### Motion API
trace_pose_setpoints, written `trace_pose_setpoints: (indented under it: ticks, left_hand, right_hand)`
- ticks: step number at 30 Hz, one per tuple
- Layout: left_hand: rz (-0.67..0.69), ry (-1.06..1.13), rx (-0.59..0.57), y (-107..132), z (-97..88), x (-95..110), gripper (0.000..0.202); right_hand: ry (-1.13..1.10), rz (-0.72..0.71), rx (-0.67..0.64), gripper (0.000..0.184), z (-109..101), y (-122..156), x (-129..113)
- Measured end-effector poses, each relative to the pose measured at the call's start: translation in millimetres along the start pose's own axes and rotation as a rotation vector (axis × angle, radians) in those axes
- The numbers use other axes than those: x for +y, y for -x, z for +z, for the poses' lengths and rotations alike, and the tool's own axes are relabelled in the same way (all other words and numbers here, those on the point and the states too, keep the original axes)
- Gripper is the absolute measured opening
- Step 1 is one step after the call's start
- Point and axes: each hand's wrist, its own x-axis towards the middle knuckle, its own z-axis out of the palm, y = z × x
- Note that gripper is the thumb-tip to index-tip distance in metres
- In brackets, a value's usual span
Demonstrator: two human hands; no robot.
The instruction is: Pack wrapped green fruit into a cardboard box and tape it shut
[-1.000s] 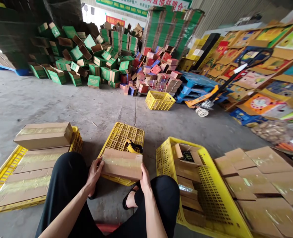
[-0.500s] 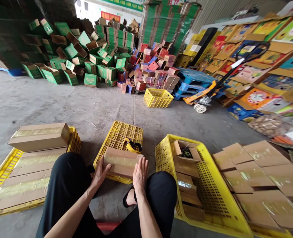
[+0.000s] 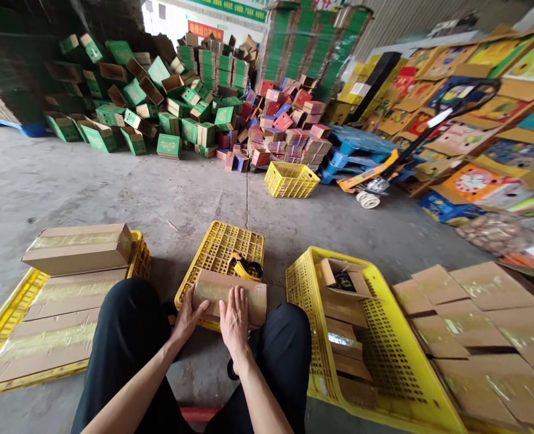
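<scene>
A taped cardboard box (image 3: 257, 296) lies on an upturned yellow crate (image 3: 213, 244) between my knees. My left hand (image 3: 189, 313) holds the box's left end, with the thumb over the top and the other fingers partly hidden along the side. Flat on the top face, across the clear tape, rests my right hand (image 3: 235, 322), its fingers stretched out. Just behind the box a yellow-and-black tape dispenser (image 3: 245, 267) lies on the same crate.
Left, taped boxes (image 3: 79, 247) sit on a yellow crate. Right, an open yellow crate (image 3: 384, 337) holds several small boxes; taped boxes (image 3: 479, 325) lie beyond it. Farther off are another yellow crate (image 3: 292, 181), a pallet jack (image 3: 384, 175) and piled green cartons (image 3: 135, 96).
My right hand has moved left from the box's right end onto the middle of its top. My left hand stays at the left end. The view has shifted slightly.
</scene>
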Motion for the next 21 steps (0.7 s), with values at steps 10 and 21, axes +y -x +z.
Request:
trace_pose_setpoints:
  ticks: [10, 21]
  left_hand:
    - [0.117, 0.134, 0.002, -8, 4.4, -25, 0.072]
    - [0.183, 0.085, -0.055, -4, -1.1, -36, 0.069]
  right_hand:
    - [0.007, -0.169, -0.145, 0.056, 15, -27, -68]
    - [-0.096, -0.205, -0.232, 0.057, 0, -19, -71]
